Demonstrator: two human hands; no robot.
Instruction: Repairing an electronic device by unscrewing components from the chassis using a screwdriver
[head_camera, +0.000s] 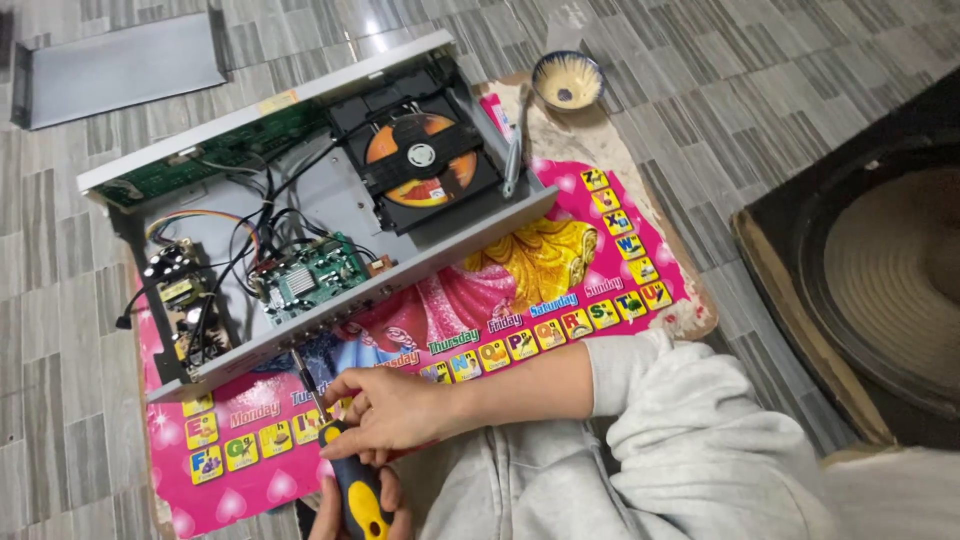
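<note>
The right hand (390, 410) reaches across from the grey sleeve (690, 430) and pinches the shaft of a screwdriver (335, 440) between its fingertips, just above the yellow-and-black handle. The left hand (350, 515) comes up at the bottom edge of the view and is wrapped shut around that handle from below. The metal tip points up and away, touching or nearly touching the near wall of the disc player (320, 220) at its lower edge — exactly where it lands is too small to tell.

The player lies just beyond the hands, tilted across a pink picture mat (560, 290) on the tiled floor (720, 90). Its top cover is already off, so the inside is bare: a green circuit board (315, 275) close to the near wall, a power board (185, 305) at the left end, bundled wires between them, and the disc tray (420, 160) with an orange disc at the far right. A flat grey metal panel (120, 65) lies well apart at the top left; it looks like the removed cover. Judging by this, the opening-up is done and the work now sits at the near wall of the case — the boards inside remain mounted.

A small bowl (567, 80) stands beyond the mat's far corner, and a large loudspeaker (880, 270) fills the right side.
</note>
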